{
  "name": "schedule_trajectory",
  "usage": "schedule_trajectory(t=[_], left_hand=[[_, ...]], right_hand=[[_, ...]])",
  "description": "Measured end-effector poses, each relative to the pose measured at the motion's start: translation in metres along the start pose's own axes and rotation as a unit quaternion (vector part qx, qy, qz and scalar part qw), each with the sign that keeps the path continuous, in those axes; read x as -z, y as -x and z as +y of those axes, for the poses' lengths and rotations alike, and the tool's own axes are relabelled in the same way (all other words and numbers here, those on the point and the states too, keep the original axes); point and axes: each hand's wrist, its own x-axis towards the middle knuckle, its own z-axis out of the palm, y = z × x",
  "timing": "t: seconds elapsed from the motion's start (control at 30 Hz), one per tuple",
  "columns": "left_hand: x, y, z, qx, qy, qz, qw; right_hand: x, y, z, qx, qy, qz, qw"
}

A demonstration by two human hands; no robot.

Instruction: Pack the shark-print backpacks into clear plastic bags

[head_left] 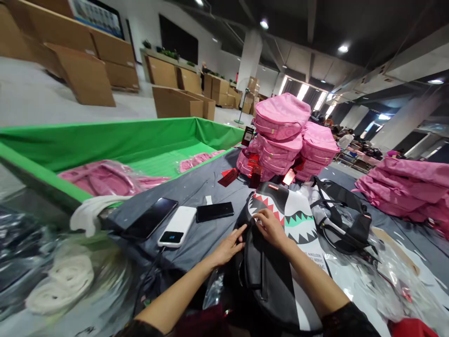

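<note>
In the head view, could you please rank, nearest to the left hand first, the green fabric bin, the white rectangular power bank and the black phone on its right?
1. Black phone, beyond the left hand.
2. White rectangular power bank, left of the phone.
3. Green fabric bin, beyond both.

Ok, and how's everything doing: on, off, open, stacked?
shark-teeth backpack: teeth side showing; zip unclear
left hand: touching the backpack
right hand: touching the backpack too
white power bank: display lit
smaller black phone: screen dark
larger black device: screen dark
green-lined bin: open-topped, holding plastic-wrapped pink bags
pink backpacks: stacked
</note>
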Motion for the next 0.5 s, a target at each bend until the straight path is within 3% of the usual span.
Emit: schedule_trajectory(t=[0.13, 0.3, 0.5], left_hand=[[-0.006, -0.007, 0.018, 0.013, -0.038, 0.037, 0.999], [-0.004, -0.017, 0.036, 0.044, -0.09, 0.067, 0.993], [0.019, -0.008, 0.056, 0.033, -0.157, 0.041, 0.986]], right_hand=[[-0.014, 0.004, -0.005, 0.025, 0.01, 0.031, 0.999], [-0.007, 0.004, -0.005, 0.135, 0.09, -0.04, 0.986], [-0.005, -0.017, 0.003, 0.154, 0.15, -0.124, 0.969]])
